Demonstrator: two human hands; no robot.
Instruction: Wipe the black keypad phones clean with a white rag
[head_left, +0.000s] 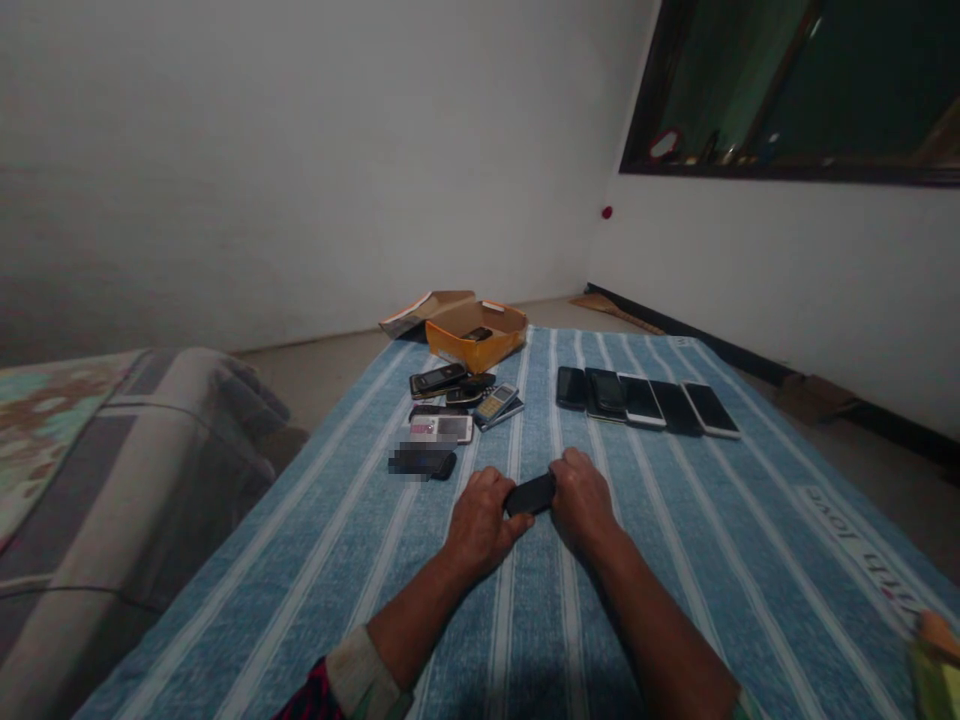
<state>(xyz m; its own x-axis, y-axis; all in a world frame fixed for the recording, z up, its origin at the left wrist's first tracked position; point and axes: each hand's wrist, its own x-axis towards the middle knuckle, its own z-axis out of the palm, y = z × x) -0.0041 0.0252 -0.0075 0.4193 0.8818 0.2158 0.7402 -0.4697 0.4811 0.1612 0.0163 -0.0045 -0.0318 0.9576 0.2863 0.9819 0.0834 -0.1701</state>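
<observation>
Steadily, my left hand and right hand grip a black phone by its ends, holding it low over the striped cloth, short of the smartphones lined up ahead.

Head camera — forward-down over left hand, right hand

A left hand and right hand grip a slim black mobile phone

They hold its opposite ends just above a blue-and-white striped cloth. Farther up the cloth lie a row of five black and white smartphones and a loose cluster of older keypad phones, with an open orange cardboard box at its far edge.
</observation>
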